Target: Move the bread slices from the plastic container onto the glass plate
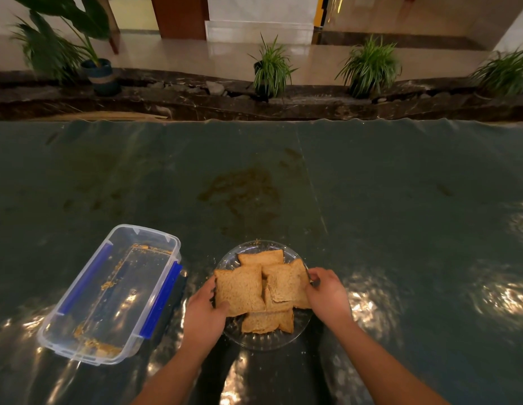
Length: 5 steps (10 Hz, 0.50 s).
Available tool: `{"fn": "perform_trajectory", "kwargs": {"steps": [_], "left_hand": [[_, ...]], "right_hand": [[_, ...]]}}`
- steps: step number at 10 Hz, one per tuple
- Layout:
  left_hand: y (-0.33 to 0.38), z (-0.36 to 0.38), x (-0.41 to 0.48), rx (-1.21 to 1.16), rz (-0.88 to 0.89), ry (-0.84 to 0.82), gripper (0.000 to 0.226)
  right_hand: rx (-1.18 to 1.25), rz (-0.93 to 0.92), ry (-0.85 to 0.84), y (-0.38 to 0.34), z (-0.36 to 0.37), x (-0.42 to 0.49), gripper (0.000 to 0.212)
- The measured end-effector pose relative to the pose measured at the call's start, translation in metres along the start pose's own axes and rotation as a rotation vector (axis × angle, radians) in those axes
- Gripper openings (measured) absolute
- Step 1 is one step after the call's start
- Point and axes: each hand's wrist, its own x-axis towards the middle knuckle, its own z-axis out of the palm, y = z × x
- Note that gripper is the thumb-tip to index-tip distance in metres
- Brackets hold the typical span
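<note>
Seen from the head camera, the bread slices (264, 290) lie piled on the glass plate (254, 342) on the tabletop (400, 229), left hand (206, 312) gripping one slice's edge, right hand (327, 293) pinching another's, beside the container (79, 334) holding only crumbs.

Head camera looks forward and steeply down, close over the table (371, 200).
</note>
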Motion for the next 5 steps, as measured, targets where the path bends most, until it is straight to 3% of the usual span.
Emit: {"fn": "perform_trajectory", "kwargs": {"steps": [5], "left_hand": [[0.013, -0.011, 0.008, 0.058, 0.029, 0.071, 0.047]], "right_hand": [[0.071, -0.016, 0.064, -0.008, -0.012, 0.005, 0.021]]}}
